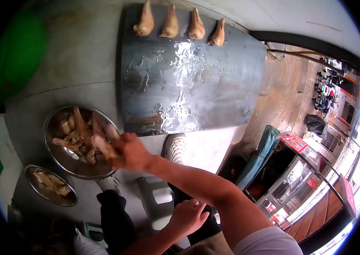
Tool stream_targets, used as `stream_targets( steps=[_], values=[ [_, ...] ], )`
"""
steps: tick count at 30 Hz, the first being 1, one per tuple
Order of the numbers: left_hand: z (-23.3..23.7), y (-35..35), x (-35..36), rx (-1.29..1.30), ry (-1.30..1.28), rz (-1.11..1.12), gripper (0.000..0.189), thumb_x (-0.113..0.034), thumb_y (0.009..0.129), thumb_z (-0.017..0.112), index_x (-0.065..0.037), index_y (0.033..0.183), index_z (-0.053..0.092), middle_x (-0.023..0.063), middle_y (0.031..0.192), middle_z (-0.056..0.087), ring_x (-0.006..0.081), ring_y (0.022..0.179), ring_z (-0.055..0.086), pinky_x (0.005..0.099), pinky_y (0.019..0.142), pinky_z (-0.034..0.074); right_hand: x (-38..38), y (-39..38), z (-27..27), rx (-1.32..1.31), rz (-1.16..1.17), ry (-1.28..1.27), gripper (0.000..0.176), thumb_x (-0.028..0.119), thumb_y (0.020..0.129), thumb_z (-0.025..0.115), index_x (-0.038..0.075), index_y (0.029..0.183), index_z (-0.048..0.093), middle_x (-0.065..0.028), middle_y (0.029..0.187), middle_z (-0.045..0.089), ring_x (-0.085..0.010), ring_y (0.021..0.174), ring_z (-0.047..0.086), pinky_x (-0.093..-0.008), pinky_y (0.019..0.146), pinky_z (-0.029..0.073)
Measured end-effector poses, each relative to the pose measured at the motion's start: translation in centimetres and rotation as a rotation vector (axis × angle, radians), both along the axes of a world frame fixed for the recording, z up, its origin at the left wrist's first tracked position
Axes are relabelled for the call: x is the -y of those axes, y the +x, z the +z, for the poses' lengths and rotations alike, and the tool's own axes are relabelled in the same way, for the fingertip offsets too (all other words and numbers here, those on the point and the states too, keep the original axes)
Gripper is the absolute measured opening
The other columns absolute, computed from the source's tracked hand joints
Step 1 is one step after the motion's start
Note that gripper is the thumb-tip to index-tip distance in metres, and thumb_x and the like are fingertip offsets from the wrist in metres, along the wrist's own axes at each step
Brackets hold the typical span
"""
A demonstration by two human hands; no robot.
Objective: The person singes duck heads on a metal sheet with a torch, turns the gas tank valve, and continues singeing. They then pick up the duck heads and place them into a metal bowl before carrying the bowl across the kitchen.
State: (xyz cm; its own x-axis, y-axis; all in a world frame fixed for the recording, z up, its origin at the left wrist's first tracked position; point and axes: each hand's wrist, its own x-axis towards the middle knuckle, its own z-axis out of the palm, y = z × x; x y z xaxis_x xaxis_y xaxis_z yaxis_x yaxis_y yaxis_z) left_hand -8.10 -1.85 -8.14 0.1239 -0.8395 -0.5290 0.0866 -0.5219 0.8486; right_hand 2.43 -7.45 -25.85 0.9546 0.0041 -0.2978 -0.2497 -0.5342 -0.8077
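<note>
My right hand [130,153] reaches across to the rim of a large metal bowl [52,151] on the left, its fingers closed round a pale, skin-covered piece of meat [102,145]. More pieces of meat [74,136] lie in this bowl. Low in the middle, my left hand [188,217] hovers over my lap, below my right forearm. Its thumb stands apart from partly bent fingers, and nothing shows in it. Several poultry legs [144,23] lie in a row along the top edge of a wet, dark board [150,93].
A smaller metal bowl [72,199] with pale pieces stands at the lower left. A grey stool [148,197] is near my legs. The green object [18,51] is at the upper left. On the right are a glass-sided cabinet [290,182] and wet paving [288,80].
</note>
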Motion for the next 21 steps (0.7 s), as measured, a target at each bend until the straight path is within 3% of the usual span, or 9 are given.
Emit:
stream_targets(
  steps=[4, 6, 8, 10, 13, 14, 15, 18, 21],
  values=[
    [-0.2, 0.6, -1.3, -0.022, 0.003, 0.097, 0.032, -0.029, 0.085, 0.066, -0.007, 0.108, 0.063, 0.0112, 0.096, 0.064, 0.0322, 0.088, 0.061, 0.0425, 0.072, 0.051, 1.4, 7.7, -1.2, -0.085, -0.074, 0.063, 0.052, 0.033, 0.073, 0.071, 0.007, 0.117, 0.062, -0.0277, 0.116, 0.055, -0.0426, 0.102, 0.054, -0.0476, 0.078, 0.049],
    [0.0, 1.0, -2.1, -0.049, -0.010, 0.171, 0.032, -0.029, 0.085, 0.066, -0.007, 0.108, 0.063, 0.0103, 0.094, 0.063, 0.0320, 0.088, 0.061, 0.0420, 0.074, 0.051, 7.8, 14.0, -4.2, 0.212, -0.346, -0.425, 0.051, 0.036, 0.074, 0.077, 0.002, 0.109, 0.061, -0.0260, 0.109, 0.058, -0.0418, 0.106, 0.056, -0.0475, 0.085, 0.048],
    [0.3, 1.3, -2.8, -0.073, -0.017, 0.235, 0.032, -0.029, 0.084, 0.066, -0.007, 0.107, 0.063, 0.0094, 0.092, 0.063, 0.0317, 0.088, 0.060, 0.0414, 0.075, 0.050, 14.1, 20.2, -6.1, 0.166, -0.455, -0.735, 0.079, 0.053, 0.073, 0.073, 0.011, 0.135, 0.049, -0.0310, 0.144, 0.029, -0.0471, 0.129, 0.035, -0.0567, 0.103, 0.032],
    [0.2, 1.7, -3.4, -0.040, -0.035, 0.284, 0.032, -0.026, 0.082, 0.068, -0.007, 0.107, 0.063, 0.0088, 0.091, 0.062, 0.0308, 0.087, 0.060, 0.0408, 0.074, 0.049, 16.6, 24.2, -5.5, -0.303, -0.370, -0.799, 0.093, 0.067, 0.073, 0.066, 0.015, 0.144, 0.038, -0.0247, 0.156, 0.005, -0.0465, 0.142, 0.012, -0.0691, 0.105, 0.019],
    [0.3, 2.9, -3.8, -0.002, 0.004, 0.332, 0.032, -0.023, 0.080, 0.070, -0.007, 0.107, 0.063, 0.0087, 0.091, 0.060, 0.0291, 0.084, 0.060, 0.0396, 0.070, 0.048, 19.9, 25.5, -9.1, -0.477, -0.236, -0.907, 0.091, 0.063, 0.077, 0.065, 0.017, 0.148, 0.032, -0.0194, 0.152, 0.023, -0.0450, 0.136, 0.027, -0.0604, 0.104, 0.032],
    [0.2, 2.9, -3.9, 0.003, 0.003, 0.378, 0.031, -0.022, 0.080, 0.070, -0.007, 0.107, 0.063, 0.0092, 0.090, 0.060, 0.0284, 0.083, 0.060, 0.0392, 0.070, 0.048, 18.6, 25.0, -8.0, -0.550, -0.631, -0.666, 0.090, 0.057, 0.079, 0.064, 0.018, 0.150, 0.025, -0.0193, 0.149, 0.030, -0.0461, 0.128, 0.041, -0.0554, 0.101, 0.037],
    [0.4, 3.1, -4.0, 0.003, 0.027, 0.354, 0.031, -0.022, 0.081, 0.069, -0.006, 0.106, 0.062, 0.0095, 0.090, 0.059, 0.0281, 0.083, 0.060, 0.0390, 0.070, 0.048, 17.2, 23.4, -6.8, -0.558, -0.387, -0.759, 0.085, 0.057, 0.081, 0.061, 0.018, 0.148, 0.026, -0.0211, 0.145, 0.037, -0.0470, 0.123, 0.045, -0.0544, 0.100, 0.037],
    [0.9, 2.0, -4.0, -0.005, 0.030, 0.281, 0.030, -0.025, 0.083, 0.068, -0.006, 0.105, 0.062, 0.0099, 0.088, 0.059, 0.0272, 0.082, 0.060, 0.0383, 0.070, 0.048, 17.4, 18.0, -9.7, -0.372, -0.244, -0.976, 0.064, 0.059, 0.083, 0.054, 0.013, 0.126, 0.041, -0.0193, 0.092, 0.070, -0.0399, 0.091, 0.066, -0.0457, 0.086, 0.049],
    [0.4, 0.9, -3.6, 0.024, 0.022, 0.208, 0.029, -0.027, 0.084, 0.067, -0.006, 0.103, 0.061, 0.0097, 0.086, 0.059, 0.0266, 0.080, 0.060, 0.0376, 0.069, 0.048, 14.9, 13.6, -9.1, -0.337, -0.301, -0.884, 0.055, 0.060, 0.083, 0.052, 0.011, 0.106, 0.057, -0.0190, 0.090, 0.070, -0.0415, 0.087, 0.066, -0.0487, 0.078, 0.051]
  ],
)
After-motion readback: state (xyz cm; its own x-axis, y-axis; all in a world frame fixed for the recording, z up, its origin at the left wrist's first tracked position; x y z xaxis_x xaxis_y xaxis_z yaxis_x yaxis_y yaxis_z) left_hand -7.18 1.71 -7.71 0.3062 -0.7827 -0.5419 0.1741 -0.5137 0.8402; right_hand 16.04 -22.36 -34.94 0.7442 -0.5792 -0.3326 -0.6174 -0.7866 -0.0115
